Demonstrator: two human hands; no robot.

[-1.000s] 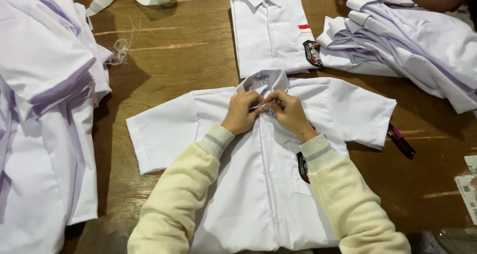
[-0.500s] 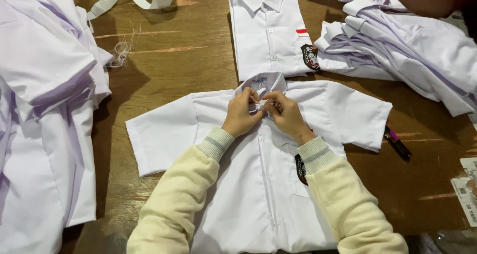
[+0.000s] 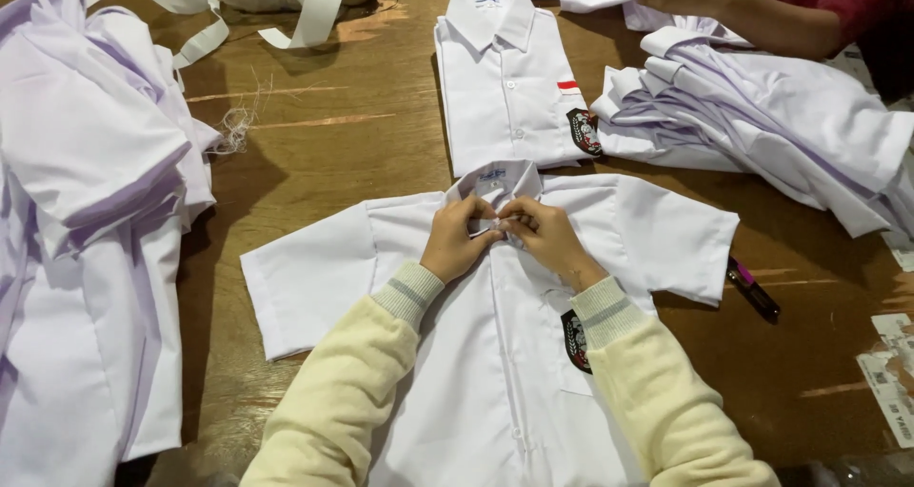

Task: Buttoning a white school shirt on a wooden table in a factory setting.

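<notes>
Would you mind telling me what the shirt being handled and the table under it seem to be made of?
The white shirt looks like thin woven cloth, matte: it creases softly and lies flat. The table looks like wood with a slight sheen: brown grain streaks and pale scuffs catch the light.

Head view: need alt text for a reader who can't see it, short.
Both hands, left hand and right hand, pinch the placket just below the collar of a white short-sleeved shirt spread flat on a wooden table. Heaps of white shirts lie at either side, a folded shirt beyond; another person's arm reaches in top right.
</notes>
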